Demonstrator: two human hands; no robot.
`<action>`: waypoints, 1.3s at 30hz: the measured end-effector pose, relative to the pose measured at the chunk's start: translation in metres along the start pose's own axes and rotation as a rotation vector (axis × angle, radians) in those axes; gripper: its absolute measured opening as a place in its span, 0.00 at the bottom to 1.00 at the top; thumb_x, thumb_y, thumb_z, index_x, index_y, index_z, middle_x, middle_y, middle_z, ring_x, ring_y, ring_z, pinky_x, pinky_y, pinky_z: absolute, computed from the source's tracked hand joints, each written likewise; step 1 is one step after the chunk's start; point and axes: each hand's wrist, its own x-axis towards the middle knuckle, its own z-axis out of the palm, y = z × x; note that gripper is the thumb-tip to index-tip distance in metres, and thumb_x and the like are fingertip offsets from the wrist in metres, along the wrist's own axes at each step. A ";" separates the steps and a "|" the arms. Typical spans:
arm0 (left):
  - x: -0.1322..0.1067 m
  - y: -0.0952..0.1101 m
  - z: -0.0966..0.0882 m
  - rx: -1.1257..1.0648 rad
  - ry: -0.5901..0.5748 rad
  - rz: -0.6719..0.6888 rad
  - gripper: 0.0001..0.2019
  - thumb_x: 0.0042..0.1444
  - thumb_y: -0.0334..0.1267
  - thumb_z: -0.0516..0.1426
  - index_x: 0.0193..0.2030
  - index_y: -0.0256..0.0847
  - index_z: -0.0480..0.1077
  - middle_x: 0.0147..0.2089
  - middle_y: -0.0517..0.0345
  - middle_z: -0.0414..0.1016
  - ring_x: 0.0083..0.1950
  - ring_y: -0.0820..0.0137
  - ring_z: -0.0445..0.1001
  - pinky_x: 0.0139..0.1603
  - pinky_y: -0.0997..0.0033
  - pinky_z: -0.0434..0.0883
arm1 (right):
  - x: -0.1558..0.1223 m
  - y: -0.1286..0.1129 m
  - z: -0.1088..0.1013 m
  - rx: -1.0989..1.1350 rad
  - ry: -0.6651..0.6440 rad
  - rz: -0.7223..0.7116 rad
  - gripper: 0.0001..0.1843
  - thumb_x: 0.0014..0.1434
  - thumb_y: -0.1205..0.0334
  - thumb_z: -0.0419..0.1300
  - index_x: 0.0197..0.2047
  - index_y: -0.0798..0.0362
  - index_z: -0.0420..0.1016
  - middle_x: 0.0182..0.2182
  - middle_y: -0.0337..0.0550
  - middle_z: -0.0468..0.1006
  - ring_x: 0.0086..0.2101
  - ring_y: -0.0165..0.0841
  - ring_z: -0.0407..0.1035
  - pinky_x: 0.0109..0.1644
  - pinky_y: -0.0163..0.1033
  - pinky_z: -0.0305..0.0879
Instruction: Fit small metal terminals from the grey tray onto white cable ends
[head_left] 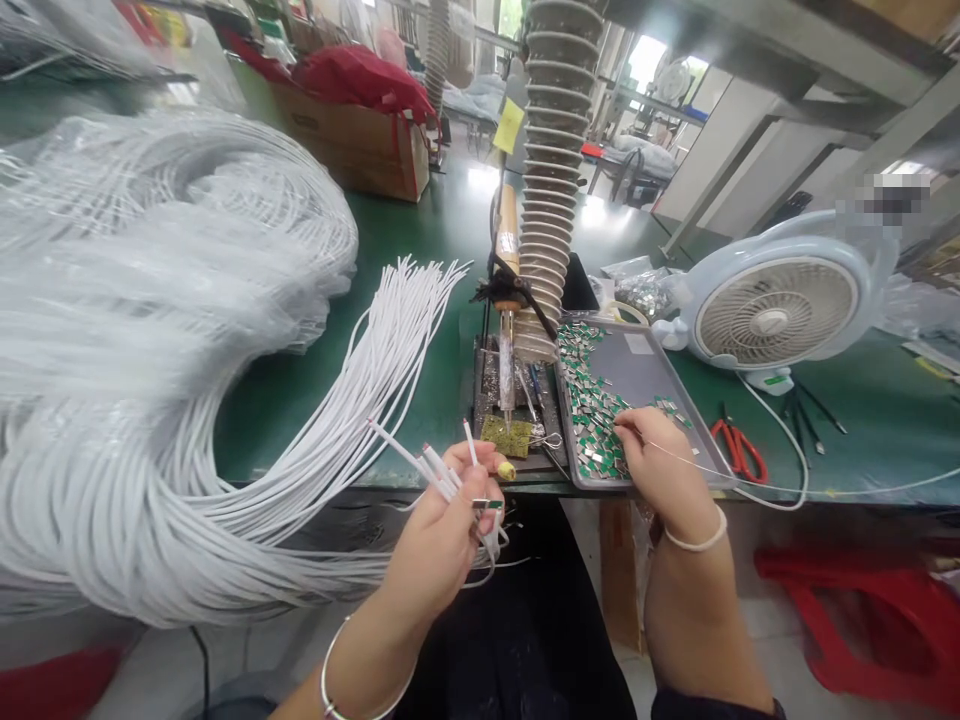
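Observation:
My left hand (442, 520) is closed round a few white cable ends (431, 462) that stick up between its fingers, and it pinches a small green part near the thumb. My right hand (656, 465) rests on the front edge of a grey metal tray (645, 375), fingers pinched on a thin silver wire (720, 470) among several small green circuit boards (596, 415). Between the hands stands a soldering iron (508, 330) pointing down over a dark stand with a yellow sponge (506, 435).
A big bundle of white cables (150, 400) fills the left of the green table (450, 250). A small white fan (780, 310) stands at the right, red scissors (739, 450) beside the tray. A ribbed hose (555, 170) rises behind the iron. A cardboard box (352, 145) sits further back.

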 end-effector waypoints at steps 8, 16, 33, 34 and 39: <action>-0.002 0.000 0.003 -0.003 -0.036 -0.006 0.10 0.53 0.44 0.59 0.31 0.38 0.68 0.23 0.65 0.64 0.18 0.83 0.53 0.20 0.79 0.49 | -0.001 -0.007 0.002 0.041 0.031 -0.038 0.07 0.58 0.65 0.51 0.31 0.53 0.68 0.28 0.43 0.72 0.31 0.34 0.66 0.36 0.38 0.61; -0.004 -0.001 0.006 0.097 -0.022 -0.029 0.09 0.51 0.39 0.59 0.27 0.37 0.65 0.21 0.65 0.62 0.22 0.80 0.57 0.24 0.77 0.54 | -0.007 -0.029 -0.001 0.192 0.173 -0.101 0.08 0.61 0.65 0.49 0.31 0.52 0.65 0.26 0.39 0.68 0.29 0.30 0.64 0.35 0.36 0.60; -0.003 -0.010 0.009 0.229 0.025 0.002 0.11 0.53 0.44 0.57 0.33 0.39 0.63 0.17 0.72 0.53 0.18 0.81 0.50 0.18 0.80 0.49 | -0.025 -0.086 0.017 0.555 0.106 -0.158 0.05 0.60 0.67 0.51 0.35 0.52 0.68 0.27 0.39 0.72 0.29 0.29 0.67 0.33 0.34 0.64; -0.003 -0.009 0.011 0.221 0.023 0.007 0.11 0.53 0.44 0.57 0.32 0.39 0.63 0.17 0.72 0.53 0.17 0.81 0.50 0.18 0.80 0.49 | -0.025 -0.087 0.018 0.556 0.109 -0.160 0.06 0.60 0.68 0.51 0.35 0.52 0.68 0.28 0.39 0.72 0.29 0.29 0.67 0.33 0.35 0.64; -0.003 -0.007 0.016 0.223 0.034 0.055 0.09 0.52 0.42 0.58 0.30 0.39 0.64 0.18 0.69 0.57 0.18 0.80 0.53 0.19 0.78 0.53 | -0.025 -0.092 0.020 0.576 0.077 -0.160 0.07 0.60 0.68 0.50 0.36 0.52 0.68 0.29 0.40 0.72 0.30 0.29 0.67 0.33 0.35 0.65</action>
